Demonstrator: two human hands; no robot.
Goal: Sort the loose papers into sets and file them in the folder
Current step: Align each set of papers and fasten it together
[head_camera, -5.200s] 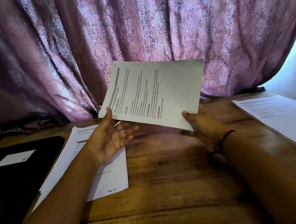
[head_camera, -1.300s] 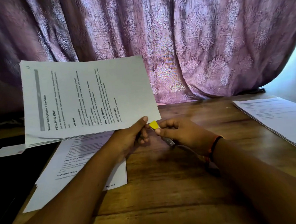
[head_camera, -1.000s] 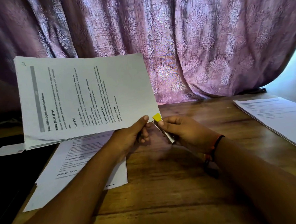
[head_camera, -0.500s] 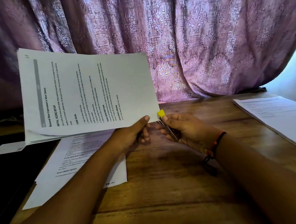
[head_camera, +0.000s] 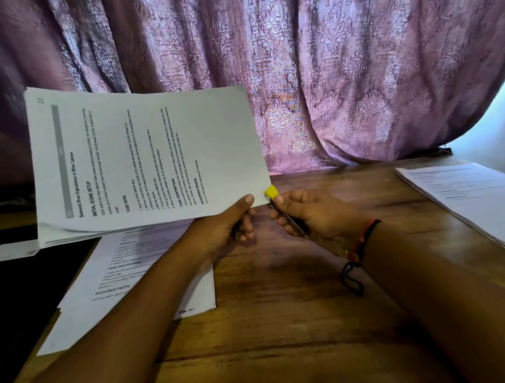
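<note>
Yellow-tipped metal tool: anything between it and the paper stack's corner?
Nothing visible. The yellow-tipped metal tool in the right hand sits at the corner of the white paper stack, beside the thumb of the left hand.

Purple curtain (head_camera: 327, 70) behind wooden table (head_camera: 281, 321).

Viewed from a single head-worn wide-angle camera, facing forward and down, close over the grip of the left hand (head_camera: 223, 222) on the sheaf of papers (head_camera: 144, 159), wooden table (head_camera: 281, 321) beneath, curtain (head_camera: 327, 70) beyond.
</note>
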